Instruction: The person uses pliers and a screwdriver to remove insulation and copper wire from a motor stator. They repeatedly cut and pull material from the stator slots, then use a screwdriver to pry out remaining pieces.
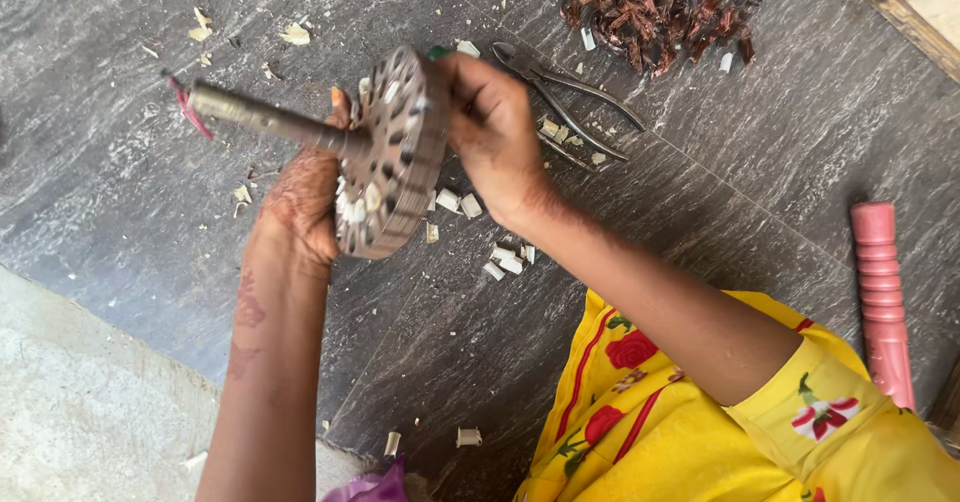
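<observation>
A round slotted metal core point(392, 152) with a shaft point(265, 120) through its middle is held up above a dark stone floor point(130, 192). It is gripped from beneath by the left hand point(300, 207), apparently to steady it, while its far rim is clasped by the right hand point(490, 127), fingers curled over the edge. Pale scraps point(505, 260) are scattered just below the right hand; pliers point(575, 102) lie just beyond it, with a heap of reddish wire point(655, 7) farther off.

One head-worn camera looked steeply down from close above onto a dark stone floor point(700, 182). Both forearms entered from the frame's bottom edge, meeting left of centre in its upper half.
</observation>
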Demonstrator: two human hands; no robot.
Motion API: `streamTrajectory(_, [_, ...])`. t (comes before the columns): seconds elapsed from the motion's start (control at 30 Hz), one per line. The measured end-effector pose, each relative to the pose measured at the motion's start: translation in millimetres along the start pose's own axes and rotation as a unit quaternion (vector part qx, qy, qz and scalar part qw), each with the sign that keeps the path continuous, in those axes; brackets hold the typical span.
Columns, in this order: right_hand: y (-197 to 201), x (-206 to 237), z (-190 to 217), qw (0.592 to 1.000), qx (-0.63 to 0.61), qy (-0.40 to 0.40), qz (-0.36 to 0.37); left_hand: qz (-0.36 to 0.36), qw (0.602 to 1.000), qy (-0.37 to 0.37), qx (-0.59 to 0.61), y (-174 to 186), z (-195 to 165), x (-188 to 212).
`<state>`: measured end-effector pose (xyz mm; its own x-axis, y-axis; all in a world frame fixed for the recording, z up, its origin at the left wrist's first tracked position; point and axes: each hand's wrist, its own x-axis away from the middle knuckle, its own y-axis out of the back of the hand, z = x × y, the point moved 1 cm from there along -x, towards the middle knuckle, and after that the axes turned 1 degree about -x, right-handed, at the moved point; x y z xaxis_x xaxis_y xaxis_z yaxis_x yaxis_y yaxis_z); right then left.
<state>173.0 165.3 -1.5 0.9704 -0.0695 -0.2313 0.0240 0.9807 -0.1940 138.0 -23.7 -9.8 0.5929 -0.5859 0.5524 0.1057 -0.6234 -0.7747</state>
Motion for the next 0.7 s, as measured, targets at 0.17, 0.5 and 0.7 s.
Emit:
streamTrajectory(0.17, [9.0,-9.7,15.9,0.997,-0.044,-0.054,0.030,0.037,0.997,0.032,0.067,-3.5,14.8,-1.8])
streamTrajectory(0.5, [33.9,-19.9,47.8,0.985,0.003,-0.164,-0.051,0.004,0.948,0.009,0.318,16.1,26.1,9.1])
streamTrajectory(0.7, [65.1,-29.7,46.3,0.989,0.069,-0.125,-0.039,-0.219,0.953,-0.162,-0.132,30.7,-14.1,23.5])
